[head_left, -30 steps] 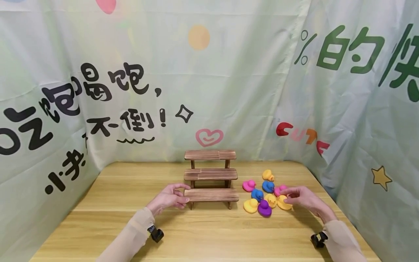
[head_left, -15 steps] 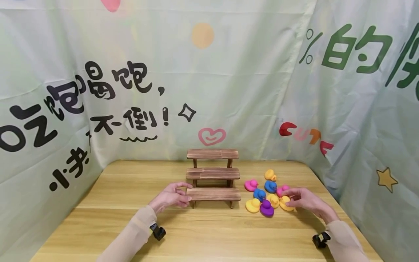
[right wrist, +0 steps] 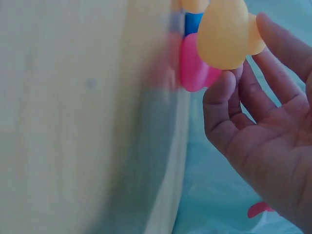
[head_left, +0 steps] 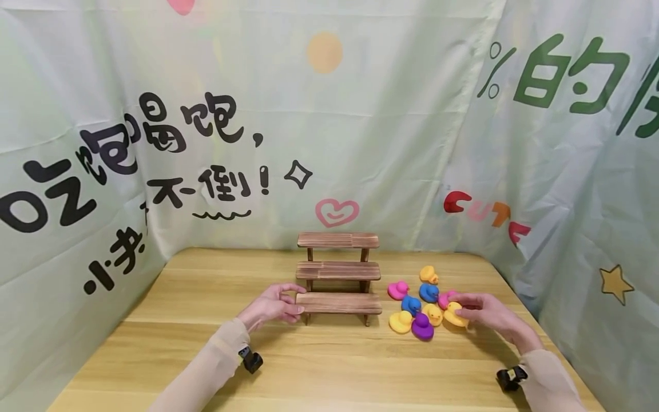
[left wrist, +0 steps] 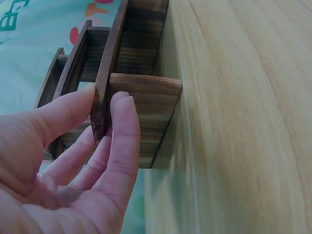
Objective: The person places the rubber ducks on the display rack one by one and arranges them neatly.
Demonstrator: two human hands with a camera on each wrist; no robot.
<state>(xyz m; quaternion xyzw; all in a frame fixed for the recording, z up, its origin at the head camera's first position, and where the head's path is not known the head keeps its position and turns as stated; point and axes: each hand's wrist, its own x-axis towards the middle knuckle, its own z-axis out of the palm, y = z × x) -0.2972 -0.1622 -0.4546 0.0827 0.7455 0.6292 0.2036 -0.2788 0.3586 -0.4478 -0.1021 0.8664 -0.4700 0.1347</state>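
My left hand (head_left: pixel 273 303) grips the left end of the lowest step of a small three-step wooden display stand (head_left: pixel 338 303). In the left wrist view, the thumb lies on one face of that wooden board (left wrist: pixel 103 83) and the fingers are on the other. At the right, my right hand (head_left: pixel 489 313) pinches a yellow rubber duck (head_left: pixel 455 316) at the right edge of a group of ducks. Seen from the right wrist, thumb and fingertips meet the yellow duck (right wrist: pixel 222 36), with a pink duck (right wrist: pixel 192 66) behind it. The duck's far side is hidden.
Beside the stand lie several more rubber ducks: a purple duck (head_left: pixel 423 327), a blue duck (head_left: pixel 411 305), a pink duck (head_left: pixel 398 290) and an orange-yellow one tipped over (head_left: pixel 428 274). A printed cloth backdrop (head_left: pixel 391 143) encloses the wooden table (head_left: pixel 329 366) at back and sides.
The head view has shifted slightly. My right hand now pinches the yellow duck, which sits a little higher against its neighbours. My left hand keeps its grip on the stand.
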